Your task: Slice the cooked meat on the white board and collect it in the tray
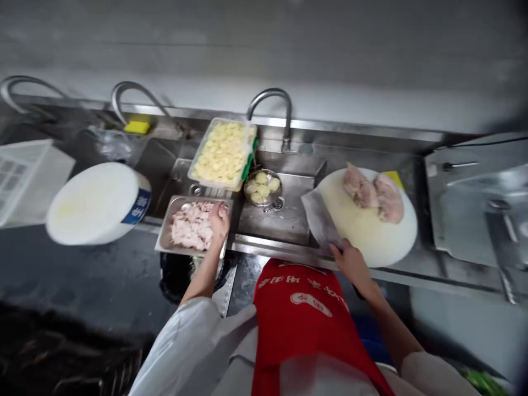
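My right hand [350,264] grips the handle of a cleaver [320,217], whose broad blade overlaps the left edge of a round white cutting board [363,242]. Large pieces of raw meat [389,199] lie on the far side of that board. My left hand [220,221] is at the right end of a metal tray [165,234] of chopped raw meat [192,225], its fingers bent over the meat; whether they hold a piece is too blurred to tell.
Behind the metal tray sits a plastic tub of pale cut pieces [223,151]. A bowl with pale round pieces [263,188] stands in the sink [289,212] under a faucet [270,93]. Farther left are another round board [97,203] and a white crate [35,179].
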Demonstrator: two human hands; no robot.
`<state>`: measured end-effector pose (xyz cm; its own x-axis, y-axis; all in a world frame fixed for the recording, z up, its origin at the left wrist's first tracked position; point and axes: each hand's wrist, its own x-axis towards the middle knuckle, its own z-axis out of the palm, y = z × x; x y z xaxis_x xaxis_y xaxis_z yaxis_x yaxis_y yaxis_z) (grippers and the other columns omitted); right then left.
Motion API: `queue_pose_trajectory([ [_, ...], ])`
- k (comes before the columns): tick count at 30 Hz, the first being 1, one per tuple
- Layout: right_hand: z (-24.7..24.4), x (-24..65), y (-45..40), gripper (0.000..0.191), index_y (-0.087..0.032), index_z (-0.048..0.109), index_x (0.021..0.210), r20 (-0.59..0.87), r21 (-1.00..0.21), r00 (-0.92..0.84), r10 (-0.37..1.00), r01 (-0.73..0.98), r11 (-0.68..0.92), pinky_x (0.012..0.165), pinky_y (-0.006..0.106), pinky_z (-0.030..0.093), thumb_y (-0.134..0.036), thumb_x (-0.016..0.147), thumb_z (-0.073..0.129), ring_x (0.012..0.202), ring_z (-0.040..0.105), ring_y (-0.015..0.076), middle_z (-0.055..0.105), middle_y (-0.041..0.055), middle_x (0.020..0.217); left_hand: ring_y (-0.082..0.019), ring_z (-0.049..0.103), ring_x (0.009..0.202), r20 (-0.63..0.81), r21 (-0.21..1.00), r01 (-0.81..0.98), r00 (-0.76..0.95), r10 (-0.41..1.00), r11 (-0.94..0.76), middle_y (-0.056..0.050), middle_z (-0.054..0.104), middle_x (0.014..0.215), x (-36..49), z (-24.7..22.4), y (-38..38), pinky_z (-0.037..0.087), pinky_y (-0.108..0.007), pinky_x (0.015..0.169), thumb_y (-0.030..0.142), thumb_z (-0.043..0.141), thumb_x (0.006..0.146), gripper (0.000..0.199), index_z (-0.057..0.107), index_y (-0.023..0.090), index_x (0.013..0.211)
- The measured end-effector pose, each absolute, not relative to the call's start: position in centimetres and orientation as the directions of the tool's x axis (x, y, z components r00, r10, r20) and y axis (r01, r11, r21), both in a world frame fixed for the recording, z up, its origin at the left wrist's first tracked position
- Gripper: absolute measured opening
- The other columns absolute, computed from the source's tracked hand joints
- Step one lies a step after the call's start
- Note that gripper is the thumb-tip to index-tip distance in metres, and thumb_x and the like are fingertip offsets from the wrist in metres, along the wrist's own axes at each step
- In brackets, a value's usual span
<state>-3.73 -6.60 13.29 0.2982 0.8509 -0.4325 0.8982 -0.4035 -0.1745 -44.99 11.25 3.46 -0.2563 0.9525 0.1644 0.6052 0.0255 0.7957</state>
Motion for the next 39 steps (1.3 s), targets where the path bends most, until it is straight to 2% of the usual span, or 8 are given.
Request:
queue_pose_trajectory([
  [4,13.5,3.8,-13.0,0.046,-0.009,0.058,0.119,-0.373,-0.056,0.549,0.748,0.791,-0.609,0.064,0.031,0.039,-0.046,0.098,0.041,0.080,0.070,0.0291,0.073,0.0189,0.084,-0.022,0.064,0.108,0.008,0.952,0.306,0.014,1.000,-0.012,-0.009,0.071,0.109,-28.2,4.4,16.5,0.044,-0.034,0.105,0.030,0.061,0.085,0.026,0.070,0.016,0.104],
  [7,12.8,7.0,-16.7,0.044,-0.010,0.060,0.117,-0.364,-0.074,0.607,0.706,0.737,-0.672,0.065,0.031,0.041,-0.045,0.097,0.041,0.081,0.071,0.0294,0.073,0.0190,0.086,-0.019,0.067,0.086,-0.203,0.948,0.298,0.312,0.928,0.107,-0.007,0.073,0.091,-14.3,5.4,18.8,0.049,-0.032,0.095,0.025,0.064,0.086,0.026,0.067,0.011,0.107],
  [10,12.0,9.1,-18.7,0.038,-0.013,0.061,0.111,-0.404,-0.135,0.590,0.699,0.718,-0.683,0.067,0.031,0.043,-0.043,0.098,0.041,0.083,0.071,0.0279,0.074,0.0167,0.088,-0.022,0.068,0.081,-0.252,0.929,0.353,0.380,0.890,0.113,-0.007,0.070,0.074,-3.3,6.0,19.4,0.051,-0.035,0.090,0.034,0.073,0.080,0.032,0.066,0.008,0.099],
  [14,10.8,11.8,-19.5,0.040,-0.013,0.059,0.114,-0.521,-0.174,0.554,0.650,0.676,-0.716,0.068,0.032,0.043,-0.043,0.098,0.039,0.085,0.071,0.0286,0.074,0.0160,0.089,-0.028,0.068,0.100,-0.290,0.882,0.454,0.315,0.904,0.125,-0.013,0.071,0.085,4.6,5.7,19.8,0.048,-0.036,0.095,0.034,0.084,0.067,0.034,0.062,0.014,0.083],
  [19,8.8,16.0,-19.7,0.037,-0.014,0.059,0.110,-0.586,-0.269,0.424,0.691,0.702,-0.659,0.070,0.033,0.042,-0.043,0.099,0.038,0.090,0.070,0.0284,0.073,0.0160,0.096,-0.025,0.070,0.092,-0.374,0.816,0.543,0.236,0.897,0.197,-0.010,0.072,0.090,5.7,4.9,19.9,0.053,-0.034,0.082,0.027,0.080,0.065,0.037,0.060,0.015,0.093],
  [25,7.0,20.6,-18.8,0.037,-0.012,0.057,0.115,-0.582,-0.308,0.288,0.761,0.788,-0.533,0.069,0.032,0.039,-0.041,0.099,0.040,0.090,0.069,0.0283,0.072,0.0164,0.096,-0.018,0.066,0.096,-0.167,0.973,0.183,0.125,0.978,0.143,-0.009,0.067,0.111,3.5,5.4,14.5,0.054,-0.028,0.083,0.021,0.079,0.063,0.060,0.046,0.018,0.113],
  [33,6.3,23.5,-16.6,0.036,-0.015,0.060,0.104,-0.571,-0.349,0.221,0.791,0.807,-0.477,0.066,0.029,0.036,-0.046,0.098,0.043,0.088,0.067,0.0251,0.072,0.0140,0.095,-0.017,0.068,0.076,-0.448,0.889,-0.080,0.054,0.892,0.451,-0.004,0.069,0.097,-1.1,7.5,9.6,0.059,-0.034,0.072,0.038,0.088,0.056,0.067,0.052,0.021,0.111],
  [39,6.5,23.2,-16.6,0.037,-0.015,0.061,0.105,-0.554,-0.405,0.234,0.799,0.763,-0.505,0.068,0.028,0.037,-0.046,0.097,0.043,0.088,0.066,0.0242,0.072,0.0121,0.093,-0.017,0.069,0.075,-0.386,0.901,-0.169,0.102,0.917,0.398,-0.003,0.070,0.089,-2.3,10.2,9.6,0.059,-0.033,0.074,0.040,0.093,0.050,0.066,0.057,0.019,0.101],
])
